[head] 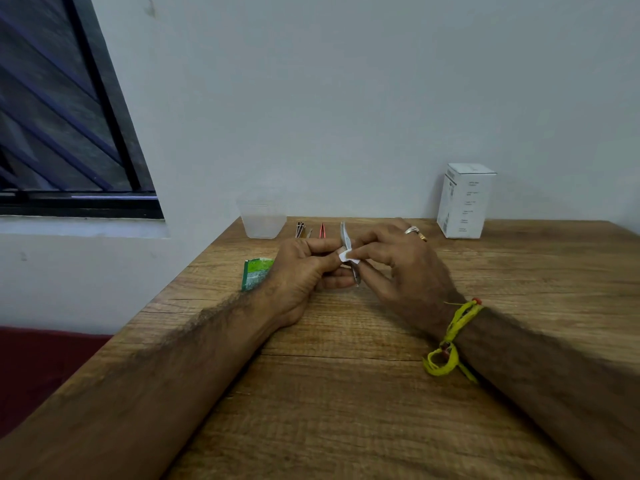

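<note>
Both hands meet above the middle of the wooden table (346, 393). My left hand (304, 271) grips a slim silver metal tool (345, 237), which looks like tweezers, standing nearly upright between the hands. My right hand (398, 268) pinches a small white wipe or paper (346, 255) against the tool's middle. The tool's lower tip pokes out below the fingers. A ring sits on a right finger, and a yellow thread band wraps the right wrist.
Near the back wall lie dark tweezers (300, 229), a small metal piece (309, 233) and red tweezers (322, 230). A translucent plastic cup (262, 218) stands at the back left, a white box (464, 200) at the back right. A green sachet (256, 273) lies by my left hand.
</note>
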`<action>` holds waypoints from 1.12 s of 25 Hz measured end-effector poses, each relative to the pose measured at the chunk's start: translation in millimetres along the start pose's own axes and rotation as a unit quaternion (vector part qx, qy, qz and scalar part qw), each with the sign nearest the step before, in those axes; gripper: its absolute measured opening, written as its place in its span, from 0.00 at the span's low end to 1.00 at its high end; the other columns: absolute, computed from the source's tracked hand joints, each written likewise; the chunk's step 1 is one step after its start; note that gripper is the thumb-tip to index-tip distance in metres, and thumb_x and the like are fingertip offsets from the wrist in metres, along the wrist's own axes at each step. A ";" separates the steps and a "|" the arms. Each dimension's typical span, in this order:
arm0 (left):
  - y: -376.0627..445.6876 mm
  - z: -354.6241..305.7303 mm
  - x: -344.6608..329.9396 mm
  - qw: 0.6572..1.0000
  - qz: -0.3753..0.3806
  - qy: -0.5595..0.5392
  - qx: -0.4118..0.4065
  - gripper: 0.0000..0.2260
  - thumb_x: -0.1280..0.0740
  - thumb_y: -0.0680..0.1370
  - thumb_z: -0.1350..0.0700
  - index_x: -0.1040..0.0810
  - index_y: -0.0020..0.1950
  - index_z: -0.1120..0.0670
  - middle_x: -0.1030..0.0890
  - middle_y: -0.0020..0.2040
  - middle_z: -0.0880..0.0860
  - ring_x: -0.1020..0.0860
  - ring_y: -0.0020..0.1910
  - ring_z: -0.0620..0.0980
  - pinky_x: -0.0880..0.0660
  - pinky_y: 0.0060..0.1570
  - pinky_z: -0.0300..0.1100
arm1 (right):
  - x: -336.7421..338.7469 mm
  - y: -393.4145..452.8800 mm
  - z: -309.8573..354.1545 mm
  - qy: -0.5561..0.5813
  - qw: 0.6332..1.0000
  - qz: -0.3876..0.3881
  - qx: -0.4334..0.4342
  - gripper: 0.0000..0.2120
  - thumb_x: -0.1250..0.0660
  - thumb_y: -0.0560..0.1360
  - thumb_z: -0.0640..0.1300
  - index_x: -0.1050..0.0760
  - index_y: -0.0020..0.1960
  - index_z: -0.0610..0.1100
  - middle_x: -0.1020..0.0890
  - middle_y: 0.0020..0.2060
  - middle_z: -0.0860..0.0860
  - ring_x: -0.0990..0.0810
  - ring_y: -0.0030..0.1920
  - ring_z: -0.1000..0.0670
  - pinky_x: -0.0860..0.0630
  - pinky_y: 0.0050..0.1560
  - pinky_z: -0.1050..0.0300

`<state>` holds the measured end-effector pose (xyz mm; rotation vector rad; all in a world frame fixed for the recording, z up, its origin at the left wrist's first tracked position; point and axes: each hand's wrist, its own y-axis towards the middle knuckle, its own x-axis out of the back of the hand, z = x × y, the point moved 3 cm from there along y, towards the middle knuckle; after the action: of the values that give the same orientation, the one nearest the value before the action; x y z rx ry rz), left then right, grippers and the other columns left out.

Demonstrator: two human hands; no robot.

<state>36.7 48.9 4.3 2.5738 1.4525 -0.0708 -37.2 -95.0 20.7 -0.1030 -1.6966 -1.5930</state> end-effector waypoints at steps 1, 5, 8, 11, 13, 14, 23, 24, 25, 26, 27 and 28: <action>0.4 0.4 0.1 1.000 -0.003 -0.003 -0.001 0.09 0.33 0.78 0.67 0.17 0.57 0.65 0.14 0.47 0.60 0.14 0.40 0.52 0.16 0.40 0.41 | -0.5 -0.3 0.3 -0.001 1.000 0.007 0.007 0.07 0.30 0.73 0.40 0.15 0.49 0.44 0.17 0.46 0.52 0.22 0.48 0.47 0.27 0.48 0.51; 0.6 0.1 0.1 1.000 -0.010 0.003 -0.001 0.09 0.33 0.79 0.67 0.17 0.57 0.64 0.14 0.49 0.62 0.14 0.42 0.54 0.16 0.40 0.42 | 0.7 -2.5 -3.9 -0.007 1.000 0.000 0.002 0.07 0.30 0.73 0.40 0.15 0.49 0.45 0.17 0.47 0.53 0.22 0.48 0.47 0.26 0.48 0.49; 0.3 -0.7 0.4 1.000 -0.019 0.002 0.000 0.08 0.32 0.79 0.67 0.16 0.55 0.63 0.14 0.47 0.61 0.14 0.42 0.54 0.15 0.43 0.45 | -1.2 -3.6 -2.9 0.005 1.000 0.010 -0.007 0.07 0.30 0.73 0.41 0.15 0.49 0.46 0.17 0.46 0.53 0.22 0.49 0.47 0.26 0.48 0.48; -1.4 -1.8 -0.9 1.000 -0.024 0.005 0.001 0.07 0.33 0.79 0.67 0.16 0.54 0.63 0.14 0.46 0.59 0.15 0.40 0.53 0.16 0.42 0.44 | -2.0 -4.0 -1.1 -0.002 1.000 0.015 0.001 0.07 0.30 0.73 0.41 0.15 0.49 0.45 0.17 0.46 0.52 0.22 0.48 0.47 0.26 0.47 0.47; -3.0 -2.8 -2.9 1.000 -0.025 0.009 0.003 0.07 0.33 0.79 0.67 0.16 0.54 0.63 0.14 0.44 0.59 0.15 0.37 0.51 0.16 0.39 0.41 | -1.2 -4.6 -0.6 -0.009 1.000 0.018 0.012 0.07 0.30 0.73 0.42 0.15 0.48 0.45 0.18 0.45 0.52 0.22 0.48 0.46 0.25 0.46 0.48; -3.6 -3.3 -2.5 1.000 -0.026 0.007 0.003 0.07 0.33 0.79 0.67 0.17 0.54 0.63 0.14 0.44 0.59 0.15 0.36 0.51 0.16 0.38 0.41 | -1.3 -4.5 0.1 -0.013 1.000 0.019 0.013 0.07 0.30 0.73 0.42 0.15 0.49 0.45 0.17 0.45 0.52 0.23 0.47 0.46 0.25 0.45 0.48; 0.5 0.0 0.0 0.999 -0.033 0.006 0.005 0.07 0.33 0.79 0.68 0.16 0.52 0.62 0.13 0.45 0.57 0.15 0.40 0.51 0.17 0.37 0.41 | -3.4 -6.0 -1.3 0.010 0.999 0.034 0.005 0.09 0.32 0.73 0.43 0.15 0.50 0.48 0.17 0.46 0.53 0.21 0.49 0.47 0.24 0.47 0.49; 0.3 -0.3 0.0 0.999 -0.033 0.009 0.006 0.07 0.33 0.79 0.68 0.16 0.52 0.62 0.13 0.46 0.57 0.14 0.40 0.51 0.17 0.37 0.41 | -3.4 -5.8 -0.7 0.011 0.999 0.035 0.006 0.09 0.32 0.72 0.43 0.15 0.49 0.48 0.17 0.45 0.53 0.21 0.49 0.47 0.24 0.47 0.48; 0.1 -0.9 -0.1 0.999 -0.032 0.010 0.007 0.07 0.33 0.79 0.68 0.16 0.52 0.62 0.13 0.45 0.57 0.14 0.40 0.50 0.17 0.36 0.40 | -3.1 -5.5 0.2 0.010 0.999 0.036 0.007 0.08 0.32 0.72 0.43 0.15 0.49 0.48 0.17 0.45 0.54 0.21 0.49 0.46 0.23 0.46 0.48; 0.3 -1.4 0.4 0.999 -0.034 0.010 0.007 0.07 0.33 0.79 0.68 0.16 0.52 0.62 0.13 0.45 0.57 0.14 0.40 0.50 0.17 0.36 0.40 | -2.6 -5.1 0.7 0.010 0.999 0.036 0.007 0.08 0.32 0.72 0.44 0.15 0.49 0.48 0.17 0.45 0.54 0.21 0.49 0.47 0.23 0.46 0.48; 0.5 -1.7 1.0 0.999 -0.037 0.011 0.007 0.07 0.33 0.79 0.68 0.16 0.52 0.62 0.13 0.45 0.57 0.15 0.40 0.50 0.17 0.36 0.40 | -2.1 -5.0 0.8 0.011 0.999 0.040 0.007 0.09 0.33 0.73 0.45 0.15 0.49 0.48 0.17 0.45 0.54 0.21 0.49 0.47 0.24 0.46 0.49; 0.6 -1.6 1.2 0.999 -0.041 0.013 0.007 0.08 0.33 0.79 0.68 0.16 0.53 0.63 0.13 0.46 0.58 0.15 0.40 0.50 0.16 0.37 0.42 | -1.7 -5.8 0.6 0.013 0.999 0.048 0.009 0.10 0.34 0.73 0.46 0.15 0.49 0.48 0.18 0.45 0.54 0.21 0.50 0.48 0.24 0.46 0.49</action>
<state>37.8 49.9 5.8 2.5356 1.5719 -0.0603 -39.4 -94.9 15.1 -0.1520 -1.6607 -1.5032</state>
